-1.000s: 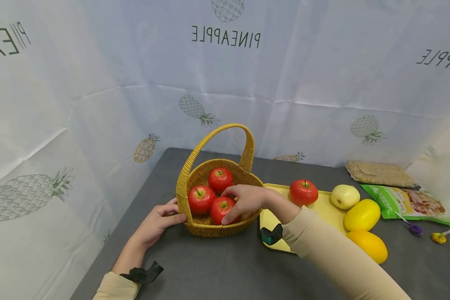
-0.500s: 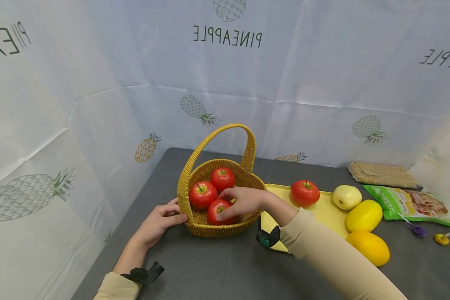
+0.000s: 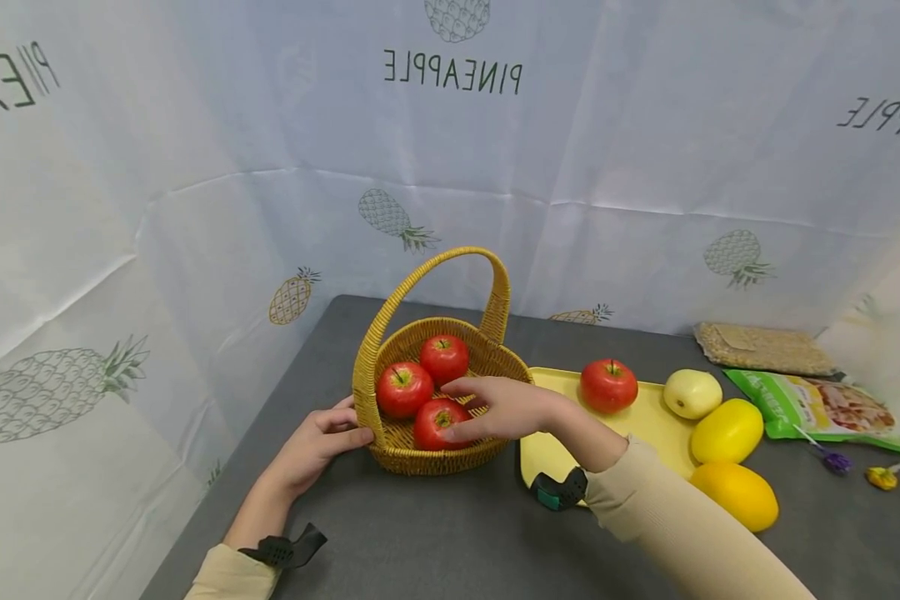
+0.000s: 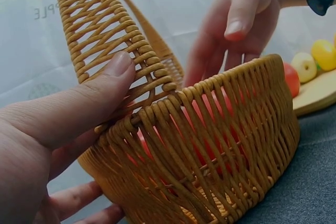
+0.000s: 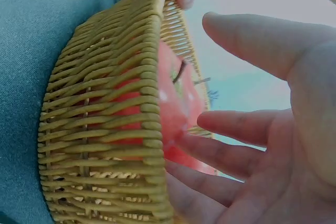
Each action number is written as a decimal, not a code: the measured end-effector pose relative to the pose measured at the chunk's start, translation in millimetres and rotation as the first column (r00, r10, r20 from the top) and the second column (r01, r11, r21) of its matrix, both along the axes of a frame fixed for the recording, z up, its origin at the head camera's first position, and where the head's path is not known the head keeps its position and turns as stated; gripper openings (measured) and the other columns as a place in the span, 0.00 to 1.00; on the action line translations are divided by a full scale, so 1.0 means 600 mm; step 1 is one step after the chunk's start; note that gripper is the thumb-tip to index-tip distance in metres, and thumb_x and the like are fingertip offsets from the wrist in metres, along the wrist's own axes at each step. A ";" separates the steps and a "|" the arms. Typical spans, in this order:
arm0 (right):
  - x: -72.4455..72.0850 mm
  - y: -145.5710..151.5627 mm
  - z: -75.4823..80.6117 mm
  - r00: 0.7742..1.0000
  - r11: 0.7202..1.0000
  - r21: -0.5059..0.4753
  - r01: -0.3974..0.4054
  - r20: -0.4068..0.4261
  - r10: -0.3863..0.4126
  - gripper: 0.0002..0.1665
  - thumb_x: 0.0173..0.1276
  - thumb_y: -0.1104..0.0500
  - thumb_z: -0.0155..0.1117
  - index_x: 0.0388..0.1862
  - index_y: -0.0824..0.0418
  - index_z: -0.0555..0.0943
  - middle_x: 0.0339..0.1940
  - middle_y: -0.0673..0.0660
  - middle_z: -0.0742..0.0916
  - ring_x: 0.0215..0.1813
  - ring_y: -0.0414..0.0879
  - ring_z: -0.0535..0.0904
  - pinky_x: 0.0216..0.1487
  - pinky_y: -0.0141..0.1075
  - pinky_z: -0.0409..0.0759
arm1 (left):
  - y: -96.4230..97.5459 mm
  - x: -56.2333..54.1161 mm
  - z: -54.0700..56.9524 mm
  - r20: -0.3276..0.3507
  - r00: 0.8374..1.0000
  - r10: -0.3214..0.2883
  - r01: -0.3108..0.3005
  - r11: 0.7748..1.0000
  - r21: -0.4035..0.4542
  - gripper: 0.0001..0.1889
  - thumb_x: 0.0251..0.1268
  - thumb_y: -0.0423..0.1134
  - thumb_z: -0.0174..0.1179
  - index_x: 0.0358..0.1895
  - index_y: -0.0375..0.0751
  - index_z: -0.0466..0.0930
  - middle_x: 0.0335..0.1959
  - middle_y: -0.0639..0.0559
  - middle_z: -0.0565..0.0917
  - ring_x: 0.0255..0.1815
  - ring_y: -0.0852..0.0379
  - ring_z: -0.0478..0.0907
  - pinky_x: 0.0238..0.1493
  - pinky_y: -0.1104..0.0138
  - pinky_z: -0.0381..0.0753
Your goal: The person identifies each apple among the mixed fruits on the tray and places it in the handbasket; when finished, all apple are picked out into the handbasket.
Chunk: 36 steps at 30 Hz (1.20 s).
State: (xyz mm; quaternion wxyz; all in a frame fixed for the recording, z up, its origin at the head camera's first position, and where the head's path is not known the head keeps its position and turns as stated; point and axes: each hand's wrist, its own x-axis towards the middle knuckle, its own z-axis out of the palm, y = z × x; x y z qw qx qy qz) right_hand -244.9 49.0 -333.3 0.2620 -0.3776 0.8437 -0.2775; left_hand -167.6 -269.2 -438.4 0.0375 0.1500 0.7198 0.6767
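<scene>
A yellow wicker basket [image 3: 427, 464] with a tall arched handle holds three red apples: a left one [image 3: 405, 390], a back one [image 3: 444, 358] and a front one [image 3: 431, 421]. My left hand [image 3: 315, 450] grips the basket's left side, its thumb lying over the base of the handle in the left wrist view. Over the right part of the basket is my right hand [image 3: 513, 407], its thumb spread from the loosely bent fingers. In the right wrist view nothing is held between that thumb and the fingers [image 5: 231, 124], which reach over the rim beside the apples.
Right of the basket lies a pale yellow tray [image 3: 656, 425] with a red apple [image 3: 608, 386], a pale round fruit [image 3: 692, 394] and yellow fruits [image 3: 727, 431] at its right edge. Farther right are a green packet [image 3: 825, 406], a brown bag [image 3: 765, 348] and small flowers [image 3: 836, 461].
The right hand has let go of the front apple and drawn back slightly to the right. That apple sits a little farther left. The left hand stays on the basket.
</scene>
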 end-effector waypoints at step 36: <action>0.021 0.201 -0.049 0.820 0.806 -0.329 0.492 -0.135 -0.556 0.32 0.73 0.42 0.68 0.70 0.54 0.76 0.65 0.59 0.79 0.63 0.60 0.78 0.57 0.53 0.80 | 0.001 0.004 0.001 0.008 1.000 -0.007 0.007 1.000 0.016 0.09 0.70 0.31 0.65 0.48 0.31 0.87 0.77 0.34 0.63 0.81 0.36 0.45 0.63 0.71 0.71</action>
